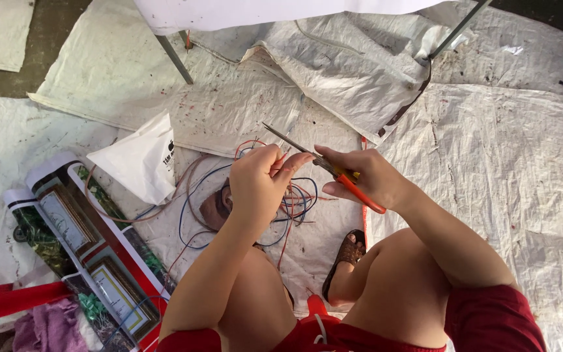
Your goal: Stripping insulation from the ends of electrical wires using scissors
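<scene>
Between our knees, our left hand (pixel 257 182) pinches a thin wire end, and our right hand (pixel 367 175) grips the orange-handled scissors (pixel 333 171), blades touching that wire beside the fingertips (pixel 294 160). We risk nicking a finger there, or the loose wires (pixel 294 202) on the plastic sheet (pixel 503 169) could tangle.

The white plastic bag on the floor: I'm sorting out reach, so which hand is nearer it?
Left. The left hand is just right of the white plastic bag; the right hand is farther right.
</scene>
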